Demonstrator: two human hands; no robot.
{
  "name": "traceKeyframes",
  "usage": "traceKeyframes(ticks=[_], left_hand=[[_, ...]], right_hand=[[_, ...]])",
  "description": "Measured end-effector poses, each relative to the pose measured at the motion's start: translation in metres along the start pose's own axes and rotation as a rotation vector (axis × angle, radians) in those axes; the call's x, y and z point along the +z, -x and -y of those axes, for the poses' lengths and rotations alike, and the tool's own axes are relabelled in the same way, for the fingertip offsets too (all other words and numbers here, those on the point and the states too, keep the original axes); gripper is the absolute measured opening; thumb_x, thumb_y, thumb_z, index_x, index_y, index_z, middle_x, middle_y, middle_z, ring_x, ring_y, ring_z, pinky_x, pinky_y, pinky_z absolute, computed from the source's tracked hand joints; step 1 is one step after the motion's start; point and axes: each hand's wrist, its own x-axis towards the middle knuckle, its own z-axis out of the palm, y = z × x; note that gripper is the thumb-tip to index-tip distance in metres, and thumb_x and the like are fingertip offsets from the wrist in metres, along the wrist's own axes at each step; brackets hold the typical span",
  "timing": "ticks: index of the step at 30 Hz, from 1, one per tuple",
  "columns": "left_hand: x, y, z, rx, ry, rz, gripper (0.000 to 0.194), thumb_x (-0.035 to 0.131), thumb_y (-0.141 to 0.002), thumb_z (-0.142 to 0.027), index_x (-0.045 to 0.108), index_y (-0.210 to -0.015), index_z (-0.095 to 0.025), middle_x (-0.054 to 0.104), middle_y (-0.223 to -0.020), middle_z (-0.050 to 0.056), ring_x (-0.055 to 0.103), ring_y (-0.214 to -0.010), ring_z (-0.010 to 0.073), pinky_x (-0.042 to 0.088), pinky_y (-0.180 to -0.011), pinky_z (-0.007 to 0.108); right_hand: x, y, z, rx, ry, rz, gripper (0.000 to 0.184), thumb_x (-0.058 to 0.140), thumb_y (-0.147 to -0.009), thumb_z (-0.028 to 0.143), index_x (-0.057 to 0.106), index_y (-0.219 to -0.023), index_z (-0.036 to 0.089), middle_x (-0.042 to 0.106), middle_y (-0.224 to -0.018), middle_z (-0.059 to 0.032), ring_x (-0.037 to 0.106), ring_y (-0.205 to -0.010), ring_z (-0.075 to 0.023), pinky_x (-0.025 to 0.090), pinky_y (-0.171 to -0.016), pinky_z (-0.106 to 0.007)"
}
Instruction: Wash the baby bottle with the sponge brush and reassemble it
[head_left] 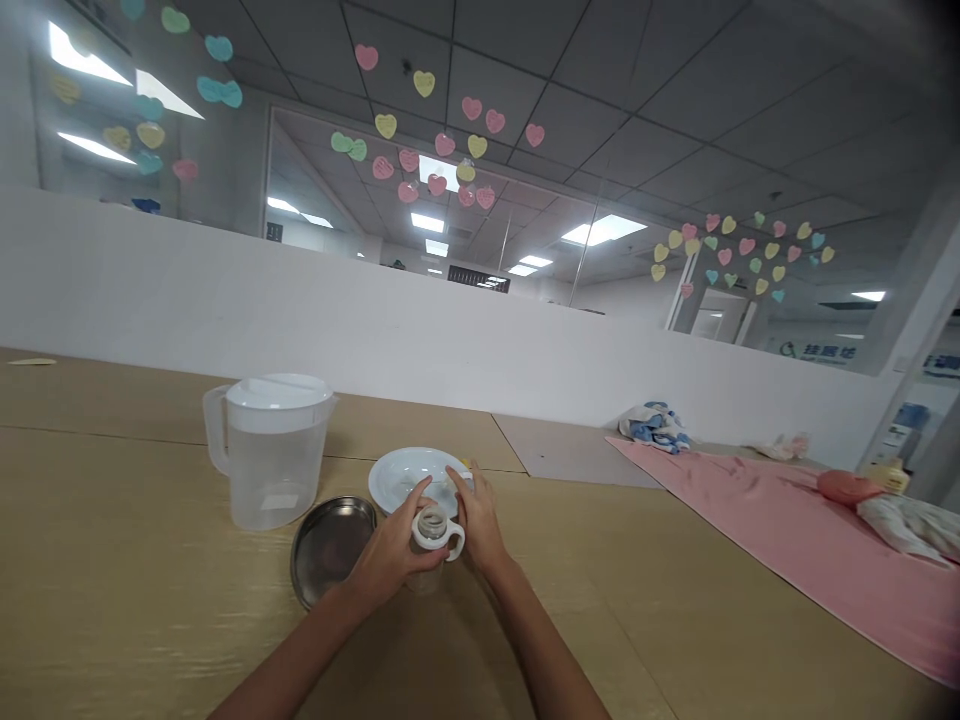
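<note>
A small clear baby bottle (433,532) with a white handled collar stands on the wooden table (150,560). My left hand (390,553) is wrapped round its left side, thumb and fingers closed on the collar. My right hand (476,520) grips the bottle from the right, its fingers curled over the top edge. Just behind the hands lies a white plate (409,472). A round metal dish (330,545) sits to the left of my left hand. A clear plastic jug (268,450) with a white lid stands further left.
A pink cloth (787,530) covers the table at the right, with a blue-and-white bundle (656,422), a pink object (847,487) and other cloth items on it. A low white partition (375,330) runs behind the table.
</note>
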Motion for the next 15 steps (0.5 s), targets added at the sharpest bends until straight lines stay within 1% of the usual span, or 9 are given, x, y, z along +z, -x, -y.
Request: traceKeyframes(ticks=[5,7,8,9,10,11,13,14,15], left_hand=[[0.003,-0.001,0.004,0.020,0.028,-0.044,0.091,0.071,-0.062,-0.033,0.023,-0.137,-0.022,0.046,-0.130,0.011,0.054,-0.104,0.0230,0.040,-0.093,0.036],[0.003,-0.002,0.006,0.048,0.056,-0.056,0.097,0.075,-0.056,-0.035,0.023,-0.137,-0.022,0.044,-0.132,0.012,0.054,-0.104,0.0236,0.041,-0.092,0.037],[0.003,-0.002,0.008,0.069,0.065,-0.079,0.099,0.077,-0.054,-0.035,0.024,-0.136,-0.021,0.043,-0.132,0.013,0.054,-0.105,0.0244,0.042,-0.092,0.038],[0.002,-0.002,0.009,0.092,0.063,-0.128,0.097,0.077,-0.053,-0.037,0.026,-0.134,-0.021,0.043,-0.132,0.012,0.053,-0.107,0.0251,0.042,-0.092,0.038],[-0.001,-0.003,0.010,0.112,0.043,-0.215,0.090,0.075,-0.057,-0.038,0.029,-0.132,-0.021,0.043,-0.131,0.012,0.051,-0.109,0.0256,0.041,-0.093,0.038],[-0.005,-0.003,0.011,0.124,0.003,-0.344,0.081,0.071,-0.062,-0.039,0.031,-0.130,-0.021,0.043,-0.130,0.011,0.049,-0.112,0.0259,0.039,-0.095,0.039],[-0.017,-0.004,0.013,0.114,-0.123,-0.673,0.062,0.059,-0.074,-0.040,0.035,-0.127,-0.021,0.042,-0.128,0.010,0.042,-0.118,0.0263,0.033,-0.102,0.041],[-0.024,-0.004,0.015,0.096,-0.190,-0.837,0.059,0.056,-0.076,-0.040,0.034,-0.128,-0.021,0.040,-0.128,0.011,0.037,-0.122,0.0269,0.028,-0.104,0.042],[-0.032,-0.005,0.018,0.073,-0.248,-0.970,0.060,0.056,-0.076,-0.040,0.033,-0.128,-0.019,0.037,-0.129,0.012,0.033,-0.125,0.0277,0.024,-0.106,0.044]], right_hand=[[-0.002,-0.001,0.000,-0.009,0.016,0.062,0.048,0.037,-0.085,0.015,0.046,-0.128,0.034,0.042,-0.133,-0.0080,0.039,-0.120,-0.0281,0.032,-0.096,-0.049],[-0.003,-0.001,0.001,0.008,-0.013,0.062,0.048,0.035,-0.086,0.016,0.044,-0.130,0.031,0.039,-0.135,-0.0088,0.037,-0.123,-0.0278,0.031,-0.097,-0.048],[-0.003,-0.002,0.002,0.023,-0.037,0.051,0.047,0.035,-0.086,0.017,0.044,-0.130,0.029,0.039,-0.135,-0.0096,0.036,-0.124,-0.0273,0.032,-0.098,-0.047],[-0.004,-0.002,0.002,0.042,-0.066,0.034,0.046,0.036,-0.085,0.019,0.044,-0.130,0.026,0.040,-0.134,-0.0107,0.037,-0.124,-0.0266,0.032,-0.098,-0.046],[-0.003,-0.002,0.001,0.064,-0.096,0.013,0.044,0.039,-0.085,0.021,0.044,-0.129,0.023,0.042,-0.131,-0.0117,0.039,-0.122,-0.0258,0.034,-0.097,-0.044],[-0.003,-0.002,0.001,0.090,-0.124,-0.010,0.044,0.042,-0.084,0.024,0.045,-0.127,0.020,0.046,-0.127,-0.0124,0.043,-0.118,-0.0252,0.036,-0.096,-0.042],[-0.003,-0.003,0.000,0.145,-0.172,-0.039,0.043,0.050,-0.080,0.028,0.048,-0.122,0.017,0.054,-0.117,-0.0124,0.050,-0.109,-0.0241,0.039,-0.092,-0.039],[-0.003,-0.003,-0.001,0.174,-0.187,-0.042,0.043,0.052,-0.079,0.029,0.049,-0.120,0.016,0.057,-0.112,-0.0120,0.053,-0.104,-0.0237,0.040,-0.091,-0.038],[-0.003,-0.003,-0.001,0.200,-0.195,-0.037,0.042,0.055,-0.077,0.030,0.051,-0.117,0.015,0.059,-0.109,-0.0117,0.055,-0.101,-0.0236,0.041,-0.089,-0.037]])
